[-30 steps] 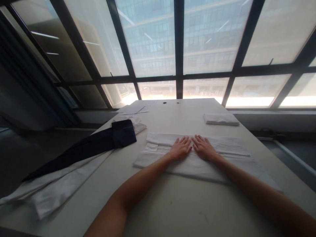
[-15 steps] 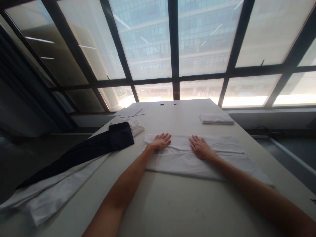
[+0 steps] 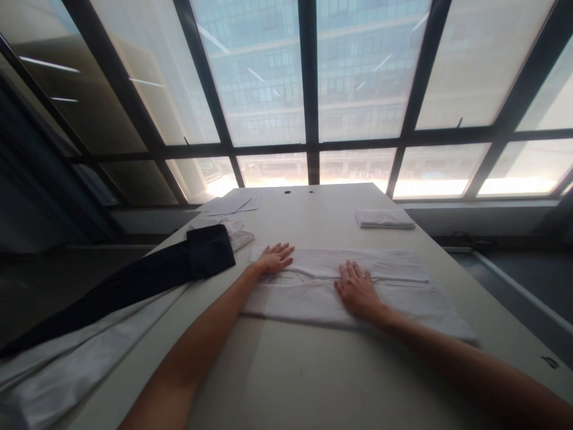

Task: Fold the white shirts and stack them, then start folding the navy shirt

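Note:
A white folded garment (image 3: 308,298) lies flattened across the table in front of me, with a fold line and some wrinkles running along its length. My left hand (image 3: 274,259) rests flat on its far left part, fingers spread. Palm down, my right hand (image 3: 358,291) presses on the middle of the cloth with the fingers stretched out. Neither hand grips anything. What exact kind of garment it is, I cannot tell.
Dark navy trousers (image 3: 210,251) lie over white garments (image 3: 102,352) along the left edge. Paper sheets (image 3: 233,203) are at the far left of the white table (image 3: 304,370). A small folded white cloth (image 3: 385,218) sits at the far right. Windows stand behind.
My right hand has slid nearer to me over the white garment. My left hand stays on its far left part. The whole view has shifted slightly.

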Demonstrator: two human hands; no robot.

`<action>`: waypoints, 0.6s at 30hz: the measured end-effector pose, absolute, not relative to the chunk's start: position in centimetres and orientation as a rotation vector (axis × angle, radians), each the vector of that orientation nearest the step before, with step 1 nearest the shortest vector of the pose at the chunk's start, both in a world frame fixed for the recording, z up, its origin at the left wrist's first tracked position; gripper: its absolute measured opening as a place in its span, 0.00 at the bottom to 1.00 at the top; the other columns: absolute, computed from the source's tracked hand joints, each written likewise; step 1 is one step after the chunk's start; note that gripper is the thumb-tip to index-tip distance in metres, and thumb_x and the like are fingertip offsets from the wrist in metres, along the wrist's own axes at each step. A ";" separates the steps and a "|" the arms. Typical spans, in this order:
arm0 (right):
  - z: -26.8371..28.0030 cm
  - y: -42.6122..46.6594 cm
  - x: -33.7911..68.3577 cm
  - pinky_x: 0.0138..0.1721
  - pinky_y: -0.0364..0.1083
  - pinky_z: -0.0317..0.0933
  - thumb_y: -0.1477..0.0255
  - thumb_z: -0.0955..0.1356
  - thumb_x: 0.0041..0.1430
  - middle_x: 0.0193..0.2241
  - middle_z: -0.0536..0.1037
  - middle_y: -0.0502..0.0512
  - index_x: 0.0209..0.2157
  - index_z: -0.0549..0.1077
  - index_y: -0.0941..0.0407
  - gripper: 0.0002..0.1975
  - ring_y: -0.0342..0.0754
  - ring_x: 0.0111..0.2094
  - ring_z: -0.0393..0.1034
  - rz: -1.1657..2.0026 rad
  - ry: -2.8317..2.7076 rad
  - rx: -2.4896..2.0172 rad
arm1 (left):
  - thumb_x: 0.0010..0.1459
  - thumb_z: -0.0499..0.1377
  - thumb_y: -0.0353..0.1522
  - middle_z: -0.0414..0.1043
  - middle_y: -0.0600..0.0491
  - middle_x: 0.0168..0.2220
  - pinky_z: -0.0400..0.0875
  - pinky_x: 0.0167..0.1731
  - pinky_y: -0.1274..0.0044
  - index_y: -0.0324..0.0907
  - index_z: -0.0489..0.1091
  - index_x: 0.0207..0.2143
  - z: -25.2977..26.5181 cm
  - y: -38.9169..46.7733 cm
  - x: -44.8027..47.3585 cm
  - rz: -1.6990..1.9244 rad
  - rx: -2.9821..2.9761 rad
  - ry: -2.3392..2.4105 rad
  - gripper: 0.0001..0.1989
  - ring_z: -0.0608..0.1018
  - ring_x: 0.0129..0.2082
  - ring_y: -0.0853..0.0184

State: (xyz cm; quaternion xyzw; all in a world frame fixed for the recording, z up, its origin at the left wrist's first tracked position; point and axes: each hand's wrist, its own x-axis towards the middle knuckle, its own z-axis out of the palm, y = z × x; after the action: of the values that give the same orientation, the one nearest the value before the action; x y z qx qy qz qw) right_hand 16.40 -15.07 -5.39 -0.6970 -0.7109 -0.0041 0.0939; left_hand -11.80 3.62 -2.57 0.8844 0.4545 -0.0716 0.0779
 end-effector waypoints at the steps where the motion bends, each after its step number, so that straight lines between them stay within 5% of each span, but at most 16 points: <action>1: -5.6 -16.1 16.0 0.66 0.69 0.42 0.61 0.56 0.72 0.71 0.51 0.72 0.69 0.58 0.62 0.31 0.67 0.71 0.43 0.007 -2.130 -2.039 | 0.71 0.39 0.51 0.36 0.51 0.75 0.36 0.68 0.54 0.52 0.44 0.74 -2.6 3.5 -12.2 -0.219 2.641 1.375 0.33 0.42 0.74 0.54; 8: -6.6 -20.3 16.3 0.69 0.64 0.40 0.58 0.55 0.73 0.72 0.48 0.64 0.71 0.57 0.56 0.31 0.61 0.73 0.40 0.046 -2.341 -1.752 | 0.72 0.37 0.49 0.35 0.49 0.75 0.41 0.67 0.52 0.49 0.42 0.74 -3.2 0.7 -16.1 -0.249 2.600 1.572 0.33 0.43 0.74 0.50; 18: -5.4 -15.0 19.8 0.71 0.57 0.35 0.62 0.56 0.74 0.72 0.49 0.56 0.72 0.52 0.52 0.29 0.52 0.73 0.39 0.142 -2.602 -1.290 | 0.72 0.36 0.47 0.34 0.46 0.75 0.45 0.65 0.49 0.47 0.40 0.75 -3.4 -7.9 -20.0 -0.242 2.372 1.895 0.33 0.43 0.73 0.44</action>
State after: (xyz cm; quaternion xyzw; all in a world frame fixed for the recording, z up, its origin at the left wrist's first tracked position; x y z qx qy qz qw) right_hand 19.77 -14.98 -5.36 -0.4407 -0.8887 0.0486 0.1166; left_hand -20.04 -7.86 -3.37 0.7780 0.6213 -0.0793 0.0479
